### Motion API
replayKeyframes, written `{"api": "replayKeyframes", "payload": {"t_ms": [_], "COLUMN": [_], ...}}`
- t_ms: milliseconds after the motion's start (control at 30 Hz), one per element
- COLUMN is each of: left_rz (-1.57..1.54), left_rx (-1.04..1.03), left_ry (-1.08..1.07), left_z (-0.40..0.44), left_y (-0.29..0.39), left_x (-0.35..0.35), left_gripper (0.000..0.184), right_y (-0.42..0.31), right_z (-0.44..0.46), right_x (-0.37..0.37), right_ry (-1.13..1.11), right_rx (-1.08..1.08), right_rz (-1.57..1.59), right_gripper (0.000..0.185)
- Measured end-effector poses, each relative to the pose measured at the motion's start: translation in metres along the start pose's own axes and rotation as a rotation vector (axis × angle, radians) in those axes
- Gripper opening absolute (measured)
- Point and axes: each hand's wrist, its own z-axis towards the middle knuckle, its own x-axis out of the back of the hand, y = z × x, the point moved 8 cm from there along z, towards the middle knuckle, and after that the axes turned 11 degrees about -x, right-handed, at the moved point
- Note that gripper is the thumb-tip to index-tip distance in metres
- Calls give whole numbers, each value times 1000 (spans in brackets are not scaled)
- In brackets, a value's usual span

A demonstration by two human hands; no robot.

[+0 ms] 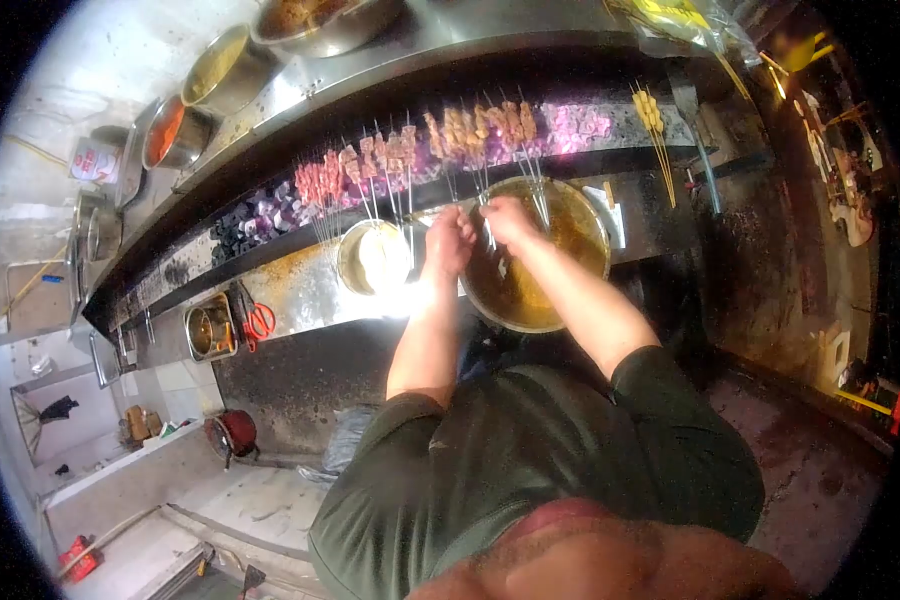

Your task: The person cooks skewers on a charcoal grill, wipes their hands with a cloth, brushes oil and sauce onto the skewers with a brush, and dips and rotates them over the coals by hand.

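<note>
Meat skewers lie across a long charcoal grill (260, 215), with their bare metal ends pointing toward me. My left hand (451, 241) is closed around the ends of browned meat skewers (460, 133) near the middle. Just to its right, my right hand (510, 222) pinches skewer ends too, above the rim of a big metal basin (580, 250) of yellow-brown liquid. How many skewers each hand grips is hidden by the fingers. Paler meat skewers (380, 155) and redder ones (318, 180) sit farther left over the coals.
A bright metal bowl (374, 257) stands left of my hands. Farther left are orange-handled scissors (260, 321) and a metal container (210, 328). Several pots, including one with red contents (167, 130), line the back ledge. Yellow skewers (652, 120) rest at the grill's right end, beside a blue-handled tool (708, 170).
</note>
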Motion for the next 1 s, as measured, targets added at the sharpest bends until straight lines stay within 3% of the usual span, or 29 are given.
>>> {"api": "replayKeyframes", "payload": {"t_ms": [167,467,567,1000], "left_rz": [117,320,452,494], "left_rx": [-4,-107,-201,-292], "left_ry": [-96,56,71,192], "left_z": [12,9,6,12], "left_y": [-11,-1,5,2], "left_x": [7,14,12,30], "left_gripper": [17,11,14,23], "right_y": [-15,2,4,2], "right_z": [-16,1,10,8], "right_x": [3,-5,-4,-4], "right_ry": [-2,-66,16,-13], "right_rx": [-30,-94,22,3], "right_rz": [22,33,-4,8], "right_gripper": [15,20,16,17]}}
